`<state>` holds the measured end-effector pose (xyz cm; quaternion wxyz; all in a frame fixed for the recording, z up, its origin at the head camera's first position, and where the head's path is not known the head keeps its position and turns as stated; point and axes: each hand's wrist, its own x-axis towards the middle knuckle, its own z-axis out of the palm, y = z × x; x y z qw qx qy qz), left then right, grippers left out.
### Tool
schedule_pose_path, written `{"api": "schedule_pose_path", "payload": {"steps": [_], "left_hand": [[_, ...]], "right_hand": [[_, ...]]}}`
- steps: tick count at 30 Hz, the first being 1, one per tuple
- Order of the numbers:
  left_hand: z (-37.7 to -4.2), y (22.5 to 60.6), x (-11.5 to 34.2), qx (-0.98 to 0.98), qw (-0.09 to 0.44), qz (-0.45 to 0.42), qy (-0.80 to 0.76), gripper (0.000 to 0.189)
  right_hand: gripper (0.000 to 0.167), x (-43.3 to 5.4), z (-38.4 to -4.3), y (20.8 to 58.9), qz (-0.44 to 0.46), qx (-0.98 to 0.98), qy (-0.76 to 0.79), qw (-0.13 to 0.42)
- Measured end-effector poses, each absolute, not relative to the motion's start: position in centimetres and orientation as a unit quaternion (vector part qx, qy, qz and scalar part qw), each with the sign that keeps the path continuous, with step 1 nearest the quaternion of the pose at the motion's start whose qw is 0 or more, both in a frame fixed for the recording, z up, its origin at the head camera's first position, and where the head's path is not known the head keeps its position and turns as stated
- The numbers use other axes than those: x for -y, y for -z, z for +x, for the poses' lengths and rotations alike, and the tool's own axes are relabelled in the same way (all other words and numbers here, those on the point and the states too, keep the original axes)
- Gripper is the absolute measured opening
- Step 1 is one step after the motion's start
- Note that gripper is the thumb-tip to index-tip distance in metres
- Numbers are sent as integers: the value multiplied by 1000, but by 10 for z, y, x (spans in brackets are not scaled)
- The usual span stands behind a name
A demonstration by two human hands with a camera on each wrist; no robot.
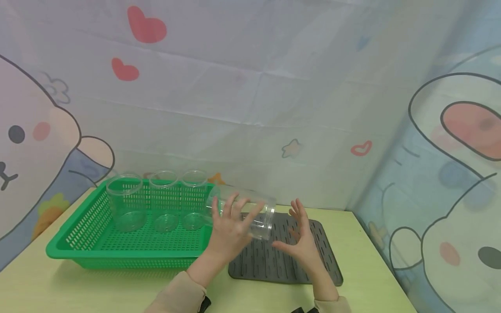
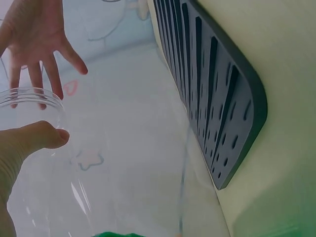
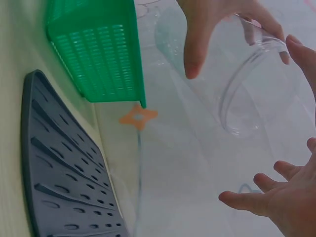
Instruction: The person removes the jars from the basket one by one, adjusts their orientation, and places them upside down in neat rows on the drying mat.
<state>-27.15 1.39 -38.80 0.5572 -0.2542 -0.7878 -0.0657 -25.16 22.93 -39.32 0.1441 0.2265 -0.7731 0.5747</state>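
My left hand grips a clear cylindrical jar by its side, fingers spread over it and the thumb on the near side in the left wrist view. The jar lies tilted on its side in the air, its ringed open mouth pointing right and its base toward the green basket. My right hand is held up to the right of the mouth, fingers apart and bent slightly, with nothing in its grasp. In the right wrist view, the jar's rim faces the right palm.
Three clear jars stand upright in the basket: a wide one at left and narrower ones beside it. A dark grey ribbed drying mat lies on the pale yellow table, below the hands. A printed cloth hangs behind.
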Motion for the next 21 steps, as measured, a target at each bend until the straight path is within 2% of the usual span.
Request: {"api": "schedule_pose_path", "payload": {"steps": [10, 13, 21], "left_hand": [[-266, 398, -26, 789, 550, -272, 42, 101], [-264, 400, -28, 790, 544, -280, 45, 109], [-259, 403, -31, 807, 517, -285, 38, 113]], "right_hand": [[117, -228, -255, 402, 230, 766, -595, 82], [116, -228, -256, 403, 235, 763, -598, 71], [113, -228, -256, 405, 236, 773, -586, 63]]}}
